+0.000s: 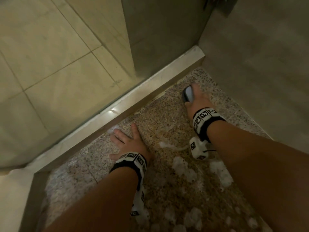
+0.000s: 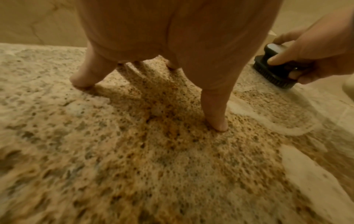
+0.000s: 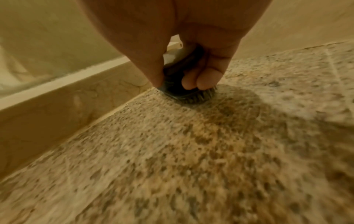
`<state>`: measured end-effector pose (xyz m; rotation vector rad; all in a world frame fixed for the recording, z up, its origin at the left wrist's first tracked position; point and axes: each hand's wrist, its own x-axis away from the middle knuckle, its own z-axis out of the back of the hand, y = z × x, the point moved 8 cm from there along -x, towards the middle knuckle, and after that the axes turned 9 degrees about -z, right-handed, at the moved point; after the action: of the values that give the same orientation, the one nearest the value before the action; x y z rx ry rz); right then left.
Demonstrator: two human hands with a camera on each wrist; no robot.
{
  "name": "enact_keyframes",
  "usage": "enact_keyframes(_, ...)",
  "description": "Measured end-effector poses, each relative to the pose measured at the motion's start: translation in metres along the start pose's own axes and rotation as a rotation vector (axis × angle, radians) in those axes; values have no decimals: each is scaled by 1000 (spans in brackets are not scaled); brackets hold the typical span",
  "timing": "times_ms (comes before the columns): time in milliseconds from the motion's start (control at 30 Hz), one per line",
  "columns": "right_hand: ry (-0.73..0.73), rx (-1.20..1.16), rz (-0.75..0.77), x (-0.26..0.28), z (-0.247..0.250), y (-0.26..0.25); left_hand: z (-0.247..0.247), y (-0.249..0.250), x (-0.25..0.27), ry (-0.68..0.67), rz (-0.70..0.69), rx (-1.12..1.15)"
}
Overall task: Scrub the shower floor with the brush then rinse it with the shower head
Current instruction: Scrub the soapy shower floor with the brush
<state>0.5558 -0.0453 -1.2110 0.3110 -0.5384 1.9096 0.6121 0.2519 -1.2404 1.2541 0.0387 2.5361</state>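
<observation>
The speckled granite shower floor is wet, with patches of white foam. My right hand grips a small black scrub brush and holds it bristles-down on the floor near the far corner, close to the raised curb. The brush shows its dark bristles in the left wrist view; in the right wrist view the brush is mostly hidden under my fingers. My left hand lies flat on the floor beside the curb, fingers spread. No shower head is in view.
A pale stone curb runs diagonally along the floor's left side, with a glass panel above it and beige tiles outside. Shower walls close the far and right sides. More foam lies near my forearms.
</observation>
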Motion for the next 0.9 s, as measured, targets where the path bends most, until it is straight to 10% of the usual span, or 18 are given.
enact_keyframes(500, -29, -64, 28, -2, -1, 6, -1, -2, -1, 16, 5, 17)
enact_keyframes(900, -269, 37, 348, 114, -91, -49, 0, -14, 29, 137, 64, 55)
